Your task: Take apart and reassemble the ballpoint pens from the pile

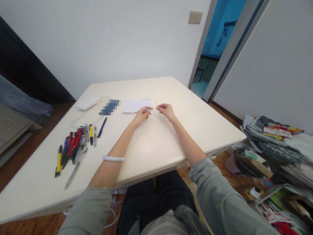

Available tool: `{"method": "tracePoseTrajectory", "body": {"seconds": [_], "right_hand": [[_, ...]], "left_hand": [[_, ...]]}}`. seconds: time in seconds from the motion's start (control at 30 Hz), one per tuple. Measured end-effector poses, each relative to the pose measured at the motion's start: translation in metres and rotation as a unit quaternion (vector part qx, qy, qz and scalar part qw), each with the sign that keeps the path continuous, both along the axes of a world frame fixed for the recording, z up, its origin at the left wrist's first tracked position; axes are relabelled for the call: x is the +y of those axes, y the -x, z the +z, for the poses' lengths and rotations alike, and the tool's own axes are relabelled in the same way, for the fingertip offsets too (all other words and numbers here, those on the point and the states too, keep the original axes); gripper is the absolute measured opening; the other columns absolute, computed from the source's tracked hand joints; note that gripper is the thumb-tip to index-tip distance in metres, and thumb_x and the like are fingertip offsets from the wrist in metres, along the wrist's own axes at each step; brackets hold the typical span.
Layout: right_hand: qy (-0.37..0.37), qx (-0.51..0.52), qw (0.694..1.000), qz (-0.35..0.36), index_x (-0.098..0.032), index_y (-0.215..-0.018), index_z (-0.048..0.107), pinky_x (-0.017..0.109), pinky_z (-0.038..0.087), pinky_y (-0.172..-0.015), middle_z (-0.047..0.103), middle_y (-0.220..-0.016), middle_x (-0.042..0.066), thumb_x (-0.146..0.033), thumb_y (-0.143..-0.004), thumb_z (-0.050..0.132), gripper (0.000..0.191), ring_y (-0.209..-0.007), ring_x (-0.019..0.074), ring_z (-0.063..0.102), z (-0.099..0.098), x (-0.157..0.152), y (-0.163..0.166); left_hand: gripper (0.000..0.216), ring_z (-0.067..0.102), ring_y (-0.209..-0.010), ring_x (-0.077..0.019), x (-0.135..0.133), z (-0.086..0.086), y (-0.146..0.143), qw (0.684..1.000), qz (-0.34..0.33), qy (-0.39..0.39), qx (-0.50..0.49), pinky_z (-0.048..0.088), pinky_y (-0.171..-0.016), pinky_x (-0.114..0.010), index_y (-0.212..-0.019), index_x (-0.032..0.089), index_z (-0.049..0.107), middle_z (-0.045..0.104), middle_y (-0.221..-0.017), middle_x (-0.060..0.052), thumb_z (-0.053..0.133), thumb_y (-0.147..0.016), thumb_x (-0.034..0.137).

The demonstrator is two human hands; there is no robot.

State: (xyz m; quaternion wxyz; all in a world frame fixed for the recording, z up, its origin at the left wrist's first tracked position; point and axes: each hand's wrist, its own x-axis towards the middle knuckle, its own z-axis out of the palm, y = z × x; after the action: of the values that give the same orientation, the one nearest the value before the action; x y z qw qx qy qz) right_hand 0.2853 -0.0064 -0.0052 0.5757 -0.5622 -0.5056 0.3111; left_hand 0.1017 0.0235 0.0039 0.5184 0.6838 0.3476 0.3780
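Over the middle of the white table [151, 147], my left hand [142, 115] is closed in a pinch on a small, thin, dark piece [147, 110], its end pointing toward the other hand. My right hand [167, 111] faces it a short gap away, fingertips pinched on a thin, pale, see-through piece [156, 103] like a pen barrel. Both pieces are too small to make out fully. Behind my left hand lies a white sheet of paper [135, 105], creased and flat on the table.
To the left lies a pile of pens [75, 143] in red, blue, clear and yellow-black. A blue pen [102, 127] rests beside it. Farther back are a blurred-out phone [110, 107] and a white box [87, 103] with a cable. Cluttered bags and a basket [244, 163] stand right.
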Motion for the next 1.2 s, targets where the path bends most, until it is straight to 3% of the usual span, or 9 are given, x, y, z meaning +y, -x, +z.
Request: {"method": "tracePoseTrajectory", "body": {"seconds": [0.17, 0.3, 0.43, 0.5, 0.6, 0.67, 0.77, 0.97, 1.2], "right_hand": [[-0.006, 0.093, 0.992, 0.081, -0.015, -0.07, 0.068, 0.022, 0.04, -0.049, 0.063, -0.057, -0.001, -0.023, -0.071, 0.081, 0.015, -0.049, 0.0094, 0.051, 0.003, -0.008, 0.026], [0.0, 0.092, 0.99, 0.107, -0.015, -0.068, 0.07, 0.022, 0.043, -0.051, 0.063, -0.054, -0.002, -0.021, -0.067, 0.084, 0.016, -0.049, 0.0088, 0.052, 0.004, -0.01, 0.033], [0.009, 0.06, 0.99, 0.126, -0.015, -0.072, 0.073, 0.024, 0.048, -0.057, 0.07, -0.066, 0.001, -0.023, -0.067, 0.084, 0.015, -0.054, 0.0102, 0.058, 0.003, -0.007, 0.024], [0.017, 0.026, 0.996, 0.083, -0.015, -0.076, 0.074, 0.026, 0.05, -0.059, 0.071, -0.068, 0.002, -0.022, -0.072, 0.078, 0.01, -0.055, 0.0112, 0.058, 0.001, -0.004, 0.011], [0.036, -0.084, 0.994, -0.064, -0.014, -0.078, 0.074, 0.03, 0.053, -0.07, 0.07, -0.069, 0.003, -0.016, -0.075, 0.072, 0.005, -0.063, 0.0157, 0.062, -0.007, 0.001, -0.011], [0.036, -0.175, 0.975, -0.13, -0.015, -0.08, 0.075, 0.034, 0.054, -0.083, 0.073, -0.079, 0.007, -0.012, -0.073, 0.069, 0.009, -0.077, 0.02, 0.067, -0.013, 0.003, -0.025], [0.048, -0.255, 0.95, -0.173, -0.015, -0.088, 0.077, 0.038, 0.052, -0.094, 0.075, -0.092, 0.011, -0.012, -0.074, 0.066, 0.018, -0.091, 0.0243, 0.068, -0.02, 0.005, -0.037], [0.123, -0.312, 0.924, -0.184, -0.011, -0.092, 0.077, 0.036, 0.051, -0.095, 0.075, -0.102, 0.018, -0.01, -0.081, 0.063, 0.018, -0.1, 0.029, 0.069, -0.021, 0.005, -0.036], [0.132, -0.377, 0.907, -0.134, -0.008, -0.096, 0.078, 0.037, 0.051, -0.095, 0.074, -0.107, 0.02, -0.003, -0.085, 0.056, 0.025, -0.104, 0.0292, 0.07, -0.015, 0.006, -0.032]], "left_hand": [[0.033, 0.039, -0.052, -0.009, 0.003, -0.005, -0.002, 0.996, 0.076, -0.04, -0.003, 0.03, -0.052, -0.024, -0.1, 0.014, 0.076, 0.056, -0.059, 0.003, 0.073, -0.08, 0.039], [0.033, 0.044, -0.059, -0.0109, -0.001, -0.003, -0.002, 0.994, 0.097, -0.049, -0.002, 0.033, -0.057, -0.025, -0.089, 0.013, 0.079, 0.064, -0.064, 0.0, 0.08, -0.073, 0.042], [0.033, 0.047, -0.062, -0.0121, -0.004, 0.002, -0.001, 0.992, 0.122, -0.034, -0.007, 0.034, -0.058, -0.025, -0.083, 0.014, 0.078, 0.067, -0.068, -0.001, 0.082, -0.07, 0.044], [0.033, 0.043, -0.06, -0.0114, -0.003, 0.003, 0.0, 0.991, 0.131, -0.026, -0.004, 0.032, -0.057, -0.025, -0.085, 0.014, 0.077, 0.062, -0.062, 0.001, 0.081, -0.071, 0.044], [0.033, 0.036, -0.054, -0.01, -0.002, 0.002, 0.001, 0.992, 0.123, -0.007, 0.008, 0.028, -0.054, -0.025, -0.086, 0.014, 0.076, 0.052, -0.054, 0.004, 0.081, -0.072, 0.043], [0.034, 0.033, -0.052, -0.0092, -0.001, 0.001, 0.001, 0.995, 0.104, 0.002, 0.013, 0.025, -0.052, -0.025, -0.086, 0.013, 0.076, 0.054, -0.055, 0.003, 0.08, -0.072, 0.045], [0.038, 0.033, -0.051, -0.0087, 0.0, 0.0, 0.0, 0.997, 0.077, 0.003, 0.013, 0.024, -0.05, -0.025, -0.087, 0.014, 0.076, 0.065, -0.065, -0.001, 0.08, -0.071, 0.048], [0.043, 0.034, -0.052, -0.0084, -0.001, 0.0, 0.0, 0.997, 0.073, 0.005, 0.019, 0.024, -0.051, -0.025, -0.089, 0.014, 0.077, 0.071, -0.074, -0.004, 0.082, -0.07, 0.052], [0.039, 0.037, -0.054, -0.0091, -0.004, 0.0, -0.001, 0.997, 0.077, 0.001, 0.026, 0.024, -0.052, -0.025, -0.088, 0.013, 0.079, 0.071, -0.072, -0.004, 0.083, -0.07, 0.047]]}}
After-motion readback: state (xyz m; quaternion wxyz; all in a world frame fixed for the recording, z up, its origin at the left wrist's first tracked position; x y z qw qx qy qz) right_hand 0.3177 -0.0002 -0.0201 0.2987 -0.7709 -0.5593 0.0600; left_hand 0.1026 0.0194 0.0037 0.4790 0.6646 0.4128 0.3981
